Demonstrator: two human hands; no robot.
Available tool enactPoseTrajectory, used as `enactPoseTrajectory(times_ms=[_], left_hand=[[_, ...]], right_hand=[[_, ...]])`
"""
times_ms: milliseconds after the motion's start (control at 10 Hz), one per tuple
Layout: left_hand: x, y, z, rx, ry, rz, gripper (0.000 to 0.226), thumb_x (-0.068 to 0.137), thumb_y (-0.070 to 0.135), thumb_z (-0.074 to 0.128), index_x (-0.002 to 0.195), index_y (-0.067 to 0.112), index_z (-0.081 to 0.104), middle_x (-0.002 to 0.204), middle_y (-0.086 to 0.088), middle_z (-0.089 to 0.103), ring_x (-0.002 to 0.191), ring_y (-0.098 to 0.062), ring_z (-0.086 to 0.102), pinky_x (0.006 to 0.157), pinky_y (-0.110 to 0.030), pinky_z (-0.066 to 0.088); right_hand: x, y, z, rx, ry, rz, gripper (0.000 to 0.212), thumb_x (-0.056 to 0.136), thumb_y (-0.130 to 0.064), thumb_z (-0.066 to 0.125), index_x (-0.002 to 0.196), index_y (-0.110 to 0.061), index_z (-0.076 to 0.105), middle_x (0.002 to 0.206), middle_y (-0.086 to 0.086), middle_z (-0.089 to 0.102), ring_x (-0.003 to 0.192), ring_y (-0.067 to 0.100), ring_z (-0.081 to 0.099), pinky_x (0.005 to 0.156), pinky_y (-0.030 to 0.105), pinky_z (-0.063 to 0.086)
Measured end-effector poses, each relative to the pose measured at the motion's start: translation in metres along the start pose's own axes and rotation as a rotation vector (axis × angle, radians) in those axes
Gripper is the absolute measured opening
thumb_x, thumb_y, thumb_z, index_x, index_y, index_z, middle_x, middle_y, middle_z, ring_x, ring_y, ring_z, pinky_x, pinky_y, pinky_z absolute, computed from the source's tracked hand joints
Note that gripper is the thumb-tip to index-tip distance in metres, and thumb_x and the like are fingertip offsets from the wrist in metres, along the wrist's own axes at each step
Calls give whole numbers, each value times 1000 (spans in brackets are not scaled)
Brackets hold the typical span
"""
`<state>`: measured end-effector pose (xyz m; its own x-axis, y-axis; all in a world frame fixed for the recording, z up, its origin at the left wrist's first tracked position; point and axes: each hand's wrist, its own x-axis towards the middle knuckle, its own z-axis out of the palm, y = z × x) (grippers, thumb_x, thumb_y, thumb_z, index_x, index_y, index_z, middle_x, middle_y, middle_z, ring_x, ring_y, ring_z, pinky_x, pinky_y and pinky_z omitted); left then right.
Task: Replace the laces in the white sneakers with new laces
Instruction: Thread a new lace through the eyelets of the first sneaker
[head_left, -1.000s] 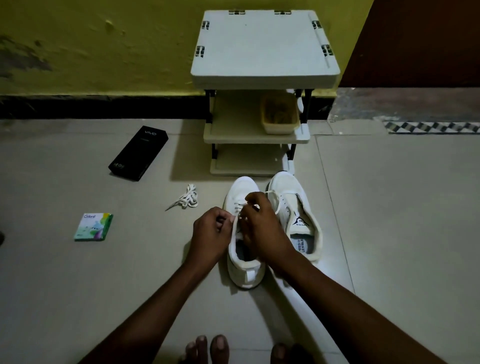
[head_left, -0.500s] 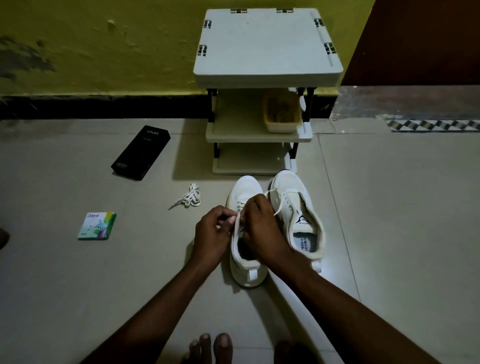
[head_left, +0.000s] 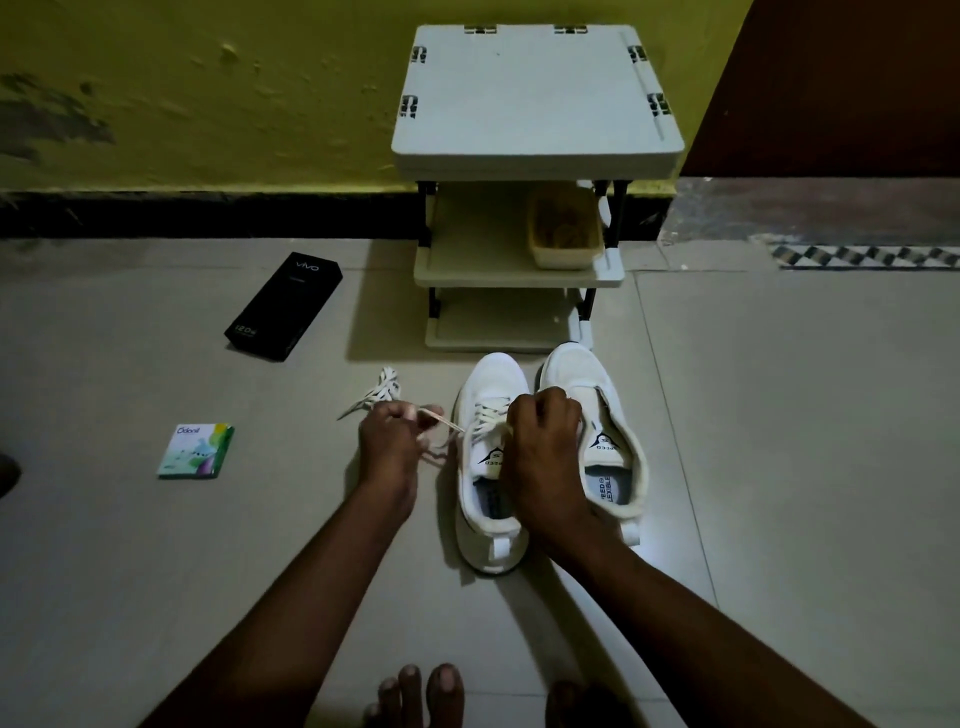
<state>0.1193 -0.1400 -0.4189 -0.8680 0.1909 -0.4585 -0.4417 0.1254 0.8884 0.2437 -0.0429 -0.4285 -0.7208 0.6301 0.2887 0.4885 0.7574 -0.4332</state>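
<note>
Two white sneakers stand side by side on the floor, toes pointing away from me. The left sneaker (head_left: 488, 525) still has a white lace (head_left: 485, 415) crossed through its upper eyelets. My left hand (head_left: 387, 449) is out to the left of that shoe, pinching one end of the lace, which runs taut from the eyelets. My right hand (head_left: 545, 457) is closed over the gap between the shoes, gripping the lace's other end near the tongue. The right sneaker (head_left: 613, 441) shows no lace. A bundled white lace (head_left: 382, 389) lies on the floor left of the shoes.
A small white three-tier rack (head_left: 535, 98) stands just beyond the shoes, a tan basket (head_left: 566, 234) on its middle shelf. A black phone box (head_left: 283, 306) and a small green packet (head_left: 196, 451) lie on the floor to the left. My toes (head_left: 415, 691) show at the bottom edge.
My left hand has moved out to the left, drawing the lace end away from the left sneaker. My right hand has shifted slightly right, uncovering the shoe's tongue.
</note>
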Motion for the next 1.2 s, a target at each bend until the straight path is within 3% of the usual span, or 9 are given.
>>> enactPoseTrajectory(times_ms=[100,300,400,500,600,700,800,1000,1200], left_hand=[[10,17,-8,-295,-73,-39,32,100,-1,30,77,17,43,59,-3,50,51,-17,48,61,-29,45],[29,4,-47,1121,-544,976,24,101,42,51,97,24,67,90,12,49,84,-9,50,71,-32,44],[24,3,-47,845,-476,886,21,98,21,62,79,17,70,95,8,55,88,-12,56,70,-39,53],[9,21,-29,70,-316,436,26,102,10,52,77,9,58,99,-2,70,81,-17,62,68,-35,50],[-8,44,-26,-364,-347,184,32,106,22,43,77,13,51,62,-5,46,48,-13,41,46,-23,36],[1,35,-44,708,-260,858,32,107,38,42,92,20,63,63,1,57,50,-15,52,49,-26,40],[2,17,-55,1270,-245,1023,44,96,58,43,83,28,73,72,8,60,73,-16,63,58,-28,42],[-4,-7,-41,1111,-199,557,48,98,50,55,62,19,56,68,3,49,81,-31,64,67,-37,43],[-10,-4,-27,1165,-326,508,30,91,46,63,118,45,53,113,8,44,93,-13,59,79,-31,48]], right_hand=[[-2,0,0,27,-20,24,35,65,1,63,95,-8,49,96,16,47,82,30,43,69,41,40],[1,-2,5,111,-80,82,41,59,5,57,97,-6,50,97,18,50,81,33,47,70,41,40],[0,0,7,83,-74,92,43,58,8,60,96,-7,50,97,16,51,80,31,48,70,37,37],[1,1,8,104,-79,97,42,61,8,59,95,-11,46,98,13,49,81,26,43,70,37,36],[0,1,8,117,-97,112,42,63,8,58,98,-12,46,100,12,48,82,24,41,72,39,39],[1,1,6,139,-117,127,43,64,9,56,100,-11,45,102,12,46,83,25,41,72,40,42],[0,-2,5,123,-123,125,48,63,12,58,105,-8,48,104,14,47,85,26,43,73,37,40],[0,0,7,112,-142,121,51,59,12,58,104,-8,46,105,14,45,85,29,45,70,37,40],[2,0,5,128,-174,118,51,57,4,63,104,-8,45,106,15,45,86,31,46,73,45,45]])
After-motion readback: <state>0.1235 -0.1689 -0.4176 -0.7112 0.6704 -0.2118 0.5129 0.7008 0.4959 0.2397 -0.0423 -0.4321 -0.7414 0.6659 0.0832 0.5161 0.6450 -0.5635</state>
